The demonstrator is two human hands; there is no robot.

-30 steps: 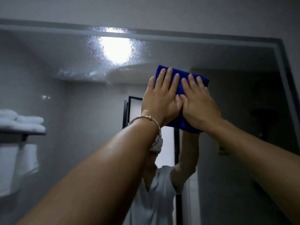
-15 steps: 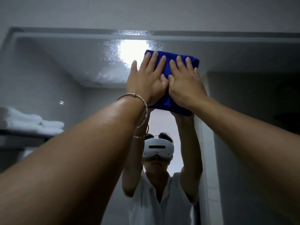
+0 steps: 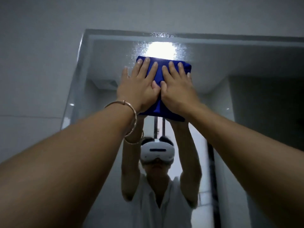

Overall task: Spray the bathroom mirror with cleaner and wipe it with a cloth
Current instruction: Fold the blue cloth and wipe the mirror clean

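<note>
Arms rise from the lower corners; left hand (image 3: 136, 89) and right hand (image 3: 178, 93), side by side, fingers straight, press the folded blue cloth (image 3: 185, 66) flat against the mirror (image 3: 255, 66) at upper centre, just under the spray-speckled glare (image 3: 161, 46), likely for doubled pressure.

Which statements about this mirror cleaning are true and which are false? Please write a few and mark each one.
1. The left hand and the right hand press the blue cloth against the mirror with straight fingers. True.
2. The cloth is at the bottom edge of the mirror. False: it is near the top edge, just under the reflected light.
3. A bracelet sits on the left wrist. True.
4. The right hand holds a spray bottle. False: no bottle is in view; that hand lies flat on the cloth.
</note>
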